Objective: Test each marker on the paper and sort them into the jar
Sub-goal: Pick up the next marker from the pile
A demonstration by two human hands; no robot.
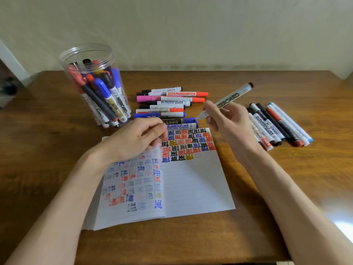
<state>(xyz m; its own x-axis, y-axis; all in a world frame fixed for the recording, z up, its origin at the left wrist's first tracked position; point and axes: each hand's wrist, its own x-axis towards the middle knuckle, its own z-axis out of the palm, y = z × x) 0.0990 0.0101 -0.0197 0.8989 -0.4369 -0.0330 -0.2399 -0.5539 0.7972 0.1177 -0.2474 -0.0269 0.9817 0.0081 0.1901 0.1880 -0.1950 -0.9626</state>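
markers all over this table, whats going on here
A person is testing markers at a wooden table. The right hand holds a whiteboard marker, tip angled down near the top edge of the open notebook, whose right page has rows of coloured test marks. The left hand rests on the notebook, fingers curled; what it holds is hidden. A clear jar holds many markers; a row and a group lie loose.
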